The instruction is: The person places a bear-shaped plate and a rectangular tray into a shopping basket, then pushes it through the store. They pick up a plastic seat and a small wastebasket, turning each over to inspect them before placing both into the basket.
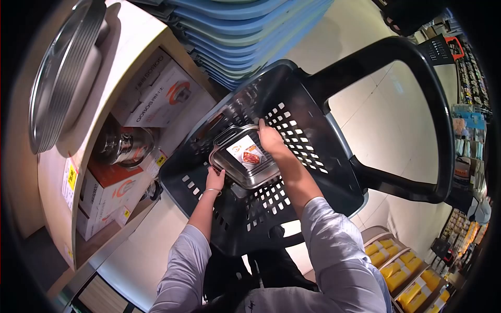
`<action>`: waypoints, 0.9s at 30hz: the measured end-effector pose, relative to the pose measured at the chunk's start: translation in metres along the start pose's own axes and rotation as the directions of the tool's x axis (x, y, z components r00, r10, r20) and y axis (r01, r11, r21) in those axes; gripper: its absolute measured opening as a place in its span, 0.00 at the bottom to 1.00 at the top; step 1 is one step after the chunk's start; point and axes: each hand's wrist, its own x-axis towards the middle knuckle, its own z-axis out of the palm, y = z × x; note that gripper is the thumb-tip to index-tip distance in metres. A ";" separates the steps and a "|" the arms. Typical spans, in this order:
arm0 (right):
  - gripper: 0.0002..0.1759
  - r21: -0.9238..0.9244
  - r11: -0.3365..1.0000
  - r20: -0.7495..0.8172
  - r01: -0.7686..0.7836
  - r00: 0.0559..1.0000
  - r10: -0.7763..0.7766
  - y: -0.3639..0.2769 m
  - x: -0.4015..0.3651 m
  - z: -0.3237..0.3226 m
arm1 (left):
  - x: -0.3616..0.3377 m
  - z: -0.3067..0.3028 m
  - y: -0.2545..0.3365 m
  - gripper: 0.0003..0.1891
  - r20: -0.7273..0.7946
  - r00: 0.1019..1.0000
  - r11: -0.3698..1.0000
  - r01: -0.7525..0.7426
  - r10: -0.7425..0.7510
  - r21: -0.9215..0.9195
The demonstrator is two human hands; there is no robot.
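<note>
A glass baking dish with a food-picture label is held between my two hands, inside a black plastic shopping basket with square holes in its walls. My left hand grips the dish's near left edge, fingers curled at the rim. At the opposite side, my right hand is closed on the rim near the far corner. The dish overlaps the basket's floor in this view, and its underside is hidden.
Left of the basket, a wooden shelf carries stacked metal pans and boxed cookware. Blue stacked baskets stand ahead. The basket's thick handle juts right. Yellow packages fill a lower right rack.
</note>
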 end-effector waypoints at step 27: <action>0.11 0.544 0.796 -0.430 0.265 0.903 -0.006 -0.091 -0.349 -0.238 | -0.374 -0.174 0.135 0.34 0.022 0.997 0.875 0.079 -0.078 -0.478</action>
